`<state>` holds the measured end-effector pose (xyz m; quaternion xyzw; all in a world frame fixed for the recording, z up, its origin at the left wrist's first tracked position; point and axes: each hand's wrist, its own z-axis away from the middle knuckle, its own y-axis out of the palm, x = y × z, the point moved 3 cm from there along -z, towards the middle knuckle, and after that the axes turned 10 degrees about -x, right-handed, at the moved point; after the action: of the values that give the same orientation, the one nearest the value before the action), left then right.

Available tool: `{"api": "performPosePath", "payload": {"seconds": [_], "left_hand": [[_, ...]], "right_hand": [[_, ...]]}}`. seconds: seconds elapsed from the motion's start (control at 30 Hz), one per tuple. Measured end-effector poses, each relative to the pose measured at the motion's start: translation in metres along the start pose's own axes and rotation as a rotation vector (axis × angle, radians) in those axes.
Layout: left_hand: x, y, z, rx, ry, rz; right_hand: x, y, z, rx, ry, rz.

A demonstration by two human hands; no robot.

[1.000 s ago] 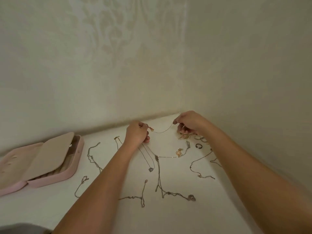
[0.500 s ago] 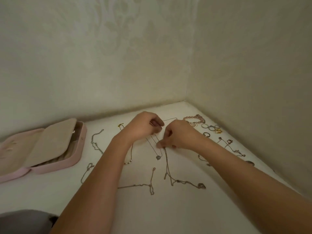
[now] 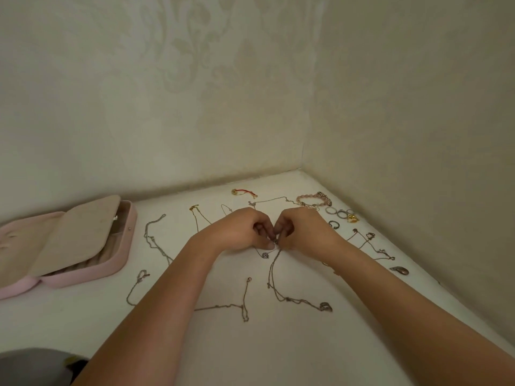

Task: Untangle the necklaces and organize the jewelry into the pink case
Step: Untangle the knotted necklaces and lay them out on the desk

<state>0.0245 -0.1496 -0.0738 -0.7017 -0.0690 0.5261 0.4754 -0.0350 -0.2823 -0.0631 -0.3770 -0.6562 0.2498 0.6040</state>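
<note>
**knotted_kate:** Since half a second ago the left hand has come down level with the right hand. Their fingertips now meet in the middle of the white table.

**chainfixer:** ok, and what are they actually holding?

**knotted_kate:** Same spot on one thin chain. Each hand has thumb and curled fingers pinched on it, with the knuckles nearly touching. There's a tiny bit of metal right at the pinch, too small to tell if it's a knot or a clasp. From there the chain runs toward the camera along the table and ends in a dark looped pendant. A small silver pendant sits just under the left fingertips.

**chainfixer:** where's the case?

**knotted_kate:** The pink case is over at the left edge, well apart from the hands. It's lying open with its beige flap tilted over the tray. Can't see any jewelry in it from this angle.

**chainfixer:** and everything else?

**knotted_kate:** Spread out loose on the table. There are more chains left of the forearm and one near the bottom middle. A pink beaded bracelet and a row of rings sit by the wall corner beyond the right hand, and a red cord bracelet is near the back wall.
</note>
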Motion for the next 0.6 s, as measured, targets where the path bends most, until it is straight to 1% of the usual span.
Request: {"api": "performPosePath", "payload": {"seconds": [0.13,0.2,0.27,0.37,0.5,0.53,0.6], "left_hand": [[-0.001,-0.001,-0.001,0.009,0.016,-0.047],[-0.001,-0.001,-0.001,0.014,0.021,-0.062],[0.0,-0.005,0.0,-0.005,0.005,-0.063],[0.002,-0.014,0.005,-0.084,-0.056,-0.109],[-0.016,-0.008,0.023,-0.17,-0.112,-0.29],[-0.021,-0.003,0.03,-0.189,-0.103,-0.333],[-0.029,0.004,0.049,-0.234,-0.027,-0.406]], "right_hand": [[-0.006,-0.005,-0.001,0.008,0.043,-0.209],[-0.007,-0.008,-0.002,0.034,0.046,-0.24],[-0.01,-0.008,-0.002,0.04,0.047,-0.204],[-0.014,-0.006,-0.004,0.003,0.058,-0.15],[-0.015,-0.007,-0.004,-0.014,0.031,-0.14],[-0.014,-0.007,-0.004,-0.009,0.013,-0.132],[-0.014,-0.007,-0.003,0.004,-0.017,-0.097]]}}
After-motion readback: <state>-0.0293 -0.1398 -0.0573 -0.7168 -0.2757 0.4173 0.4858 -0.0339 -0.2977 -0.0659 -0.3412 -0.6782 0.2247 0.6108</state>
